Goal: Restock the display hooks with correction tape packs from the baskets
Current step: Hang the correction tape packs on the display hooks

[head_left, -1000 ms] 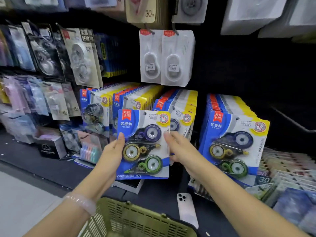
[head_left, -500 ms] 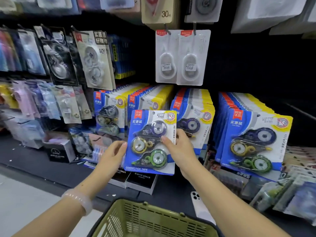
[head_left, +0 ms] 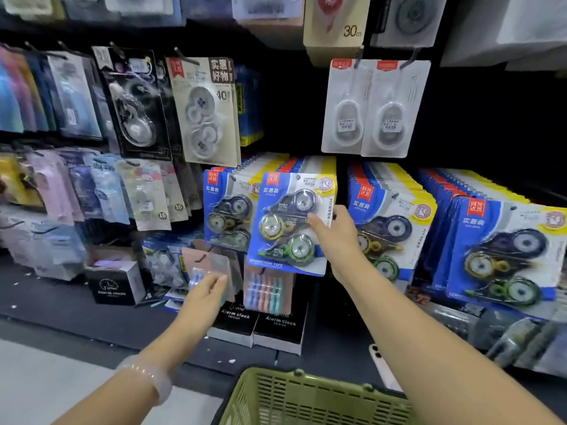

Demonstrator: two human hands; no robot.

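Note:
My right hand (head_left: 337,237) pinches the right edge of a blue-and-yellow correction tape pack (head_left: 288,222) and holds it upright against the front of a full hook row (head_left: 294,162). My left hand (head_left: 205,294) hangs lower left with relaxed fingers, apart from the pack and holding nothing. More rows of the same packs hang to the left (head_left: 227,210) and to the right (head_left: 389,216), (head_left: 503,250). The green basket (head_left: 310,397) sits at the bottom edge below my arms; its contents are hidden.
Two black alarm clock boxes (head_left: 257,328) and a pack of pastel tapes (head_left: 268,291) lie on the dark shelf. A white phone (head_left: 380,363) lies on the shelf by my right forearm. White blister packs (head_left: 374,108) hang above, assorted tape packs (head_left: 202,111) at left.
My left hand let go of the pack and dropped down to the left. My right hand alone carried the pack up and back toward the hook row.

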